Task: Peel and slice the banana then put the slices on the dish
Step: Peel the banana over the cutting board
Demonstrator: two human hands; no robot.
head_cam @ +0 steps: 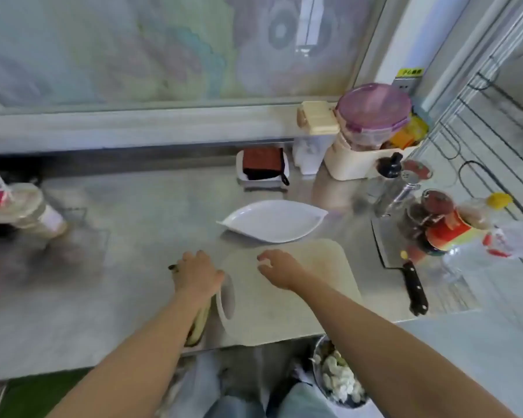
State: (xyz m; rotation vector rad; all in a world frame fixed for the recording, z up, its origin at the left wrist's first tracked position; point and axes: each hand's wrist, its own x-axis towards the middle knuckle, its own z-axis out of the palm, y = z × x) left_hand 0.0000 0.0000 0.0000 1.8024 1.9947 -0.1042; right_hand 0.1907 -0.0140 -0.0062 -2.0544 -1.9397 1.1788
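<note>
The banana (198, 323) lies unpeeled on the steel counter, just left of the pale cutting board (308, 300). My left hand (198, 274) covers its middle, fingers curled down round it; only the dark tip and the near end show. Over the board's far left part my right hand (280, 268) hovers with fingers loosely curled, holding nothing. The white leaf-shaped dish (272, 221) stands empty just beyond the board. A cleaver (388, 247) with a black handle lies on the counter to the right of the board.
Bottles and jars (435, 224) crowd the right side behind the cleaver. A cream basket with lidded containers (372, 140) stands at the back right. A drink cup with a straw (27, 209) is at the far left. A bin (341, 378) sits below the counter edge.
</note>
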